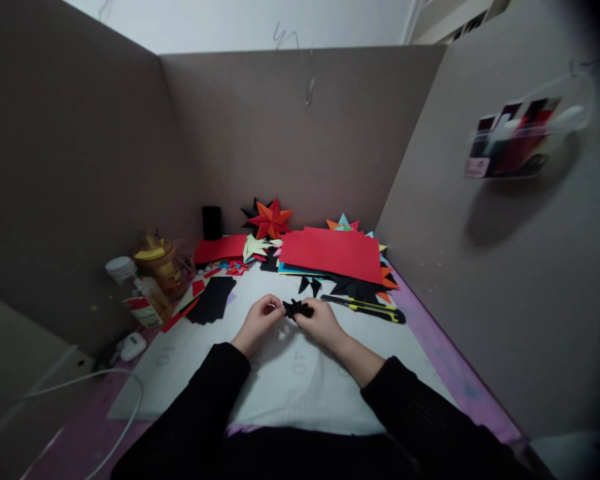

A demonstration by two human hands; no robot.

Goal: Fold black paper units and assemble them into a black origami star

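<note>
Between my two hands is a small black folded paper star (296, 308) with several points, held just above a white sheet. My left hand (261, 320) pinches its left side between thumb and fingertips. From the other side, my right hand (323, 323) grips it, covering part of that edge. Two small black folded paper pieces (310, 286) lie just beyond my hands. A yellow and black utility knife (367, 307) rests to the right of my right hand. Black paper strips (213, 300) are fanned out on the left.
Red paper sheets (333, 255) are stacked at the back, with a red-orange paper star (270, 219) leaning near the wall. At the left stand a white-capped bottle (143, 293) and a yellowish jar (160, 263). A white cable (139, 393) crosses the left edge. Grey panels (300, 133) enclose the table.
</note>
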